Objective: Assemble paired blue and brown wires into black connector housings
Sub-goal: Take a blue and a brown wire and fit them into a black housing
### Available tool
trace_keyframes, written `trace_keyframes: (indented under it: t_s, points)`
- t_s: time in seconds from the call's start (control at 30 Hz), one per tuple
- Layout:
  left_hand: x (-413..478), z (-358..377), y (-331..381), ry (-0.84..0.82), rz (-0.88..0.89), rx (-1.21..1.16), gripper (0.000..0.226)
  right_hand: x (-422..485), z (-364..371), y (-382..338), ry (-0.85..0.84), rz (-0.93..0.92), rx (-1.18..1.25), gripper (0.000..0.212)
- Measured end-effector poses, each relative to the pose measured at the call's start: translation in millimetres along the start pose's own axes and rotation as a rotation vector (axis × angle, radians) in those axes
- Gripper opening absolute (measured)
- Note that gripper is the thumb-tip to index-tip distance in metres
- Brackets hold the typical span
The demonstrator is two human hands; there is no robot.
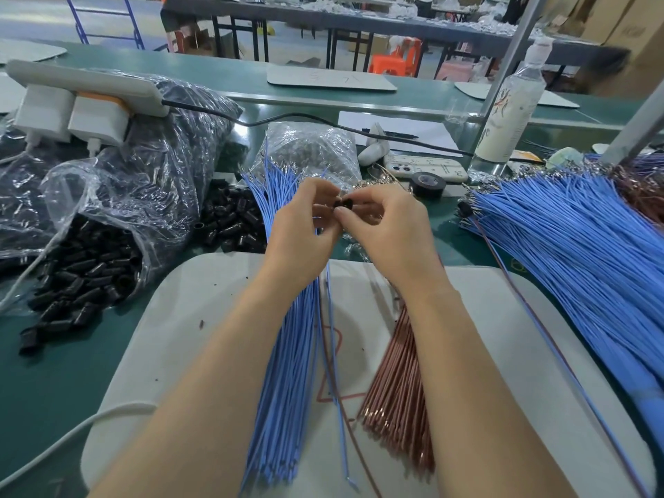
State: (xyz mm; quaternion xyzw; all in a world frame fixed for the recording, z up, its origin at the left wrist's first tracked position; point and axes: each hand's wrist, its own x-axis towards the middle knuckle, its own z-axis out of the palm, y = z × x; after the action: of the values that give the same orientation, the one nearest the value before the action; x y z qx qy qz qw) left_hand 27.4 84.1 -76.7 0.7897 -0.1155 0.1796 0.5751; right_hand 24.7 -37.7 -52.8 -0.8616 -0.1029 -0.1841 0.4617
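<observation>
Slim, flexible blue wires (287,372) and coppery brown wires (399,382) are bundled on the smooth grey mat (179,336). Above, a small black housing (342,204) is pinched by the fingertips of the left hand (305,217) and the right hand (384,224). Terminals are best fed straight, unforced. Glossy tubular spare housings (233,219) are heaped beyond.

tabletop (54,372) green, 2nd green strip behind | far bg: long dark table (359,23) w/ black legs | blue metal frame (104,19) top L on grey floor (36,16) | orange stools (393,62) + pink stool (454,71) | cardboard boxes (628,16) top R | grey metal post (519,41) R | light bright, even
</observation>
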Motion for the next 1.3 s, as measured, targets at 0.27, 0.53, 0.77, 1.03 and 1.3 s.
trace_keyframes:
  t_s: [0.27,0.53,0.77,1.03,1.3]
  points:
    - [-1,3,-4,0.044,-0.054,0.380,0.010,-4,9,-10,0.133,-0.105,-0.120,0.019]
    - [1,3,-9,0.054,-0.041,0.256,0.020,-2,-15,-14,-0.033,0.005,0.011,0.008]
    - [-1,1,-10,0.074,0.030,0.309,0.017,-5,-26,-22,-0.082,-0.056,0.135,0.013]
    - [0,1,-8,0.075,0.029,0.328,0.023,-5,-21,-17,-0.088,-0.079,0.043,0.010]
    - [0,2,-9,0.047,0.030,0.279,0.012,-5,-18,-17,0.006,-0.103,-0.072,0.010]
